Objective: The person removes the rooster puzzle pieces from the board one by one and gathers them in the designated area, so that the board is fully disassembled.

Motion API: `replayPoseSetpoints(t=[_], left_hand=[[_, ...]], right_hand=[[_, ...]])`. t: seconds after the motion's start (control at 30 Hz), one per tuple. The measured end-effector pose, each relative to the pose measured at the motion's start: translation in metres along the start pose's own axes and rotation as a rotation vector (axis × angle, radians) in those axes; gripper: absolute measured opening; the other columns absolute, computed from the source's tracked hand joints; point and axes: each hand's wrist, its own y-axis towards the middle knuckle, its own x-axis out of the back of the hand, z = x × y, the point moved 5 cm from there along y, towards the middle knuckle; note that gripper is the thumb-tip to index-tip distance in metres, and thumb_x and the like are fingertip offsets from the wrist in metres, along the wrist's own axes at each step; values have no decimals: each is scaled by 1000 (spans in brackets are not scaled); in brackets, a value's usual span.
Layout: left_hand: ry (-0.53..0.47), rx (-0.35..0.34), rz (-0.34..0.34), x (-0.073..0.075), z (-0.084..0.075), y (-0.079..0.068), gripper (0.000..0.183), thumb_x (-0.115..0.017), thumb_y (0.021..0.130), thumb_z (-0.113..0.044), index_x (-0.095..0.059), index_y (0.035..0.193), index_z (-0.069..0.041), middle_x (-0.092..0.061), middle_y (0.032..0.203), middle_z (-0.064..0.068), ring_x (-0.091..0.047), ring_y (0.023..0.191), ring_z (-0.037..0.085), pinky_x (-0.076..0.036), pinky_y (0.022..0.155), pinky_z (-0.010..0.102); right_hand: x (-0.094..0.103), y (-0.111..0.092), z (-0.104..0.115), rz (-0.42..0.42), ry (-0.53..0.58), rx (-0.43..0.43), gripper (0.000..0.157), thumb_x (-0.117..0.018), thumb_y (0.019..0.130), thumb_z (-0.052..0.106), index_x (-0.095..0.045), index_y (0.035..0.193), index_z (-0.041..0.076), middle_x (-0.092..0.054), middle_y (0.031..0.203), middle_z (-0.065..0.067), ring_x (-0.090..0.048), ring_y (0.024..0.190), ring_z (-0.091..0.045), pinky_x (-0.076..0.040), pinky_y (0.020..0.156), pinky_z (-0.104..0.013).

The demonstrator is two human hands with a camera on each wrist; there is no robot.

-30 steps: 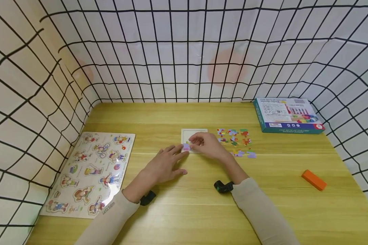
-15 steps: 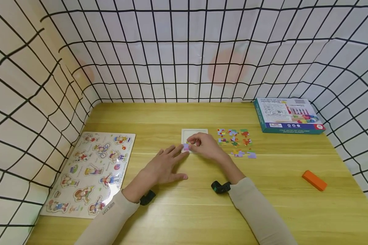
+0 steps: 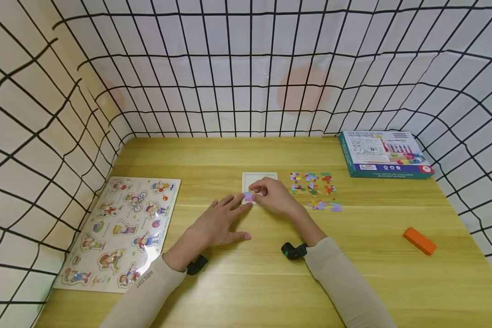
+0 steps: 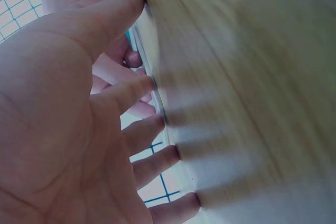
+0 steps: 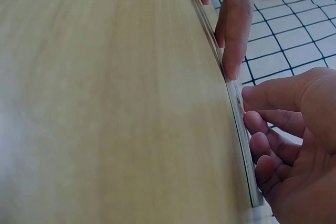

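A small white puzzle board lies in the middle of the table, with a purple and pink puzzle piece at its near left corner. My left hand rests spread out, forefinger at the board's corner beside that piece and the other fingertips down on the wood. Over the board, my right hand has thumb and forefinger together at the piece. In the right wrist view its fingers are curled, and a thin bit of a puzzle piece shows at the thumb tip. The right hand covers part of the board.
Several loose puzzle pieces lie in rows right of the board. A large picture board is at the left, an orange block at the right. A flat box sits at the back right. Black wire mesh surrounds the table.
My right hand and wrist have shifted slightly left, the fingertips staying at the purple and pink piece. The left hand has barely moved.
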Motion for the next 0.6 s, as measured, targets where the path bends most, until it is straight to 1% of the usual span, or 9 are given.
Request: replayPoseSetpoints(t=[0.1,0.37,0.47,0.6], left_hand=[[1,3,10,0,0,0,85,-62,93,-67,-35,163,-25,-21,173,5,-24,158,35,-29,121,67],[9,2,14,-1,0,1,85,-62,94,-67,-35,162,-25,-22,172,6,-24,157,37,-29,120,68],[7,7,19,-1,0,0,84,-61,94,-67,-35,163,-26,-21,173,6,-24,158,37,-28,121,68],[1,13,16,-1,-1,1,84,-61,94,-67,-35,163,-27,-21,173,6,-24,158,37,-27,122,68]], right_hand=[[1,-1,1,-1,8,1,25,-69,98,15,-74,122,8,-68,106,-7,-54,86,-19,-47,77,-31],[1,-1,1,13,20,-14,27,-69,97,15,-74,123,13,-70,114,-7,-58,92,-19,-50,82,-33],[1,-1,1,23,29,-5,29,-68,96,13,-73,124,13,-71,113,-6,-60,93,-19,-50,83,-33],[2,-1,0,29,42,10,29,-67,96,11,-73,124,12,-71,107,-5,-61,91,-19,-51,82,-33]])
